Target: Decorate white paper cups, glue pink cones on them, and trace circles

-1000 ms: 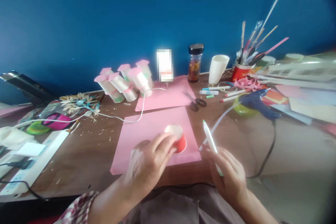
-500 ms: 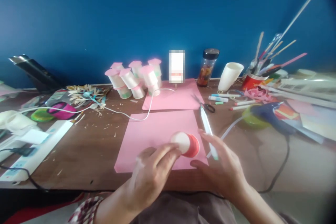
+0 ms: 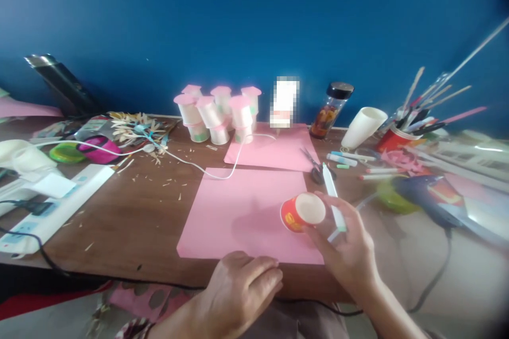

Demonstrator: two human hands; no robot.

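Note:
My right hand (image 3: 350, 235) grips a small red paper cup (image 3: 293, 214) with yellow print, thumb below and fingers at its far side. The cup is tilted, its white round end towards the right. It is held over the right part of a pink paper sheet (image 3: 234, 212). Below the sheet, at the table's front edge, my left hand (image 3: 248, 286) is closed with its fingers pressed together; anything under them is hidden. A white marker-like pen (image 3: 332, 190) lies behind my right fingers. Scissors (image 3: 316, 169) lie beyond it.
White paper-cup stacks with pink tops (image 3: 210, 111) stand at the back, near a second pink sheet (image 3: 270, 151). A lidded jar (image 3: 328, 114), white cup (image 3: 361, 127) and red tool cup (image 3: 393, 140) stand right. A power strip (image 3: 59, 206) and white cable (image 3: 199, 169) lie left.
The red cup has passed from my left hand to my right hand and been turned. My left hand has drawn back towards the table's front edge. The view has shifted slightly left.

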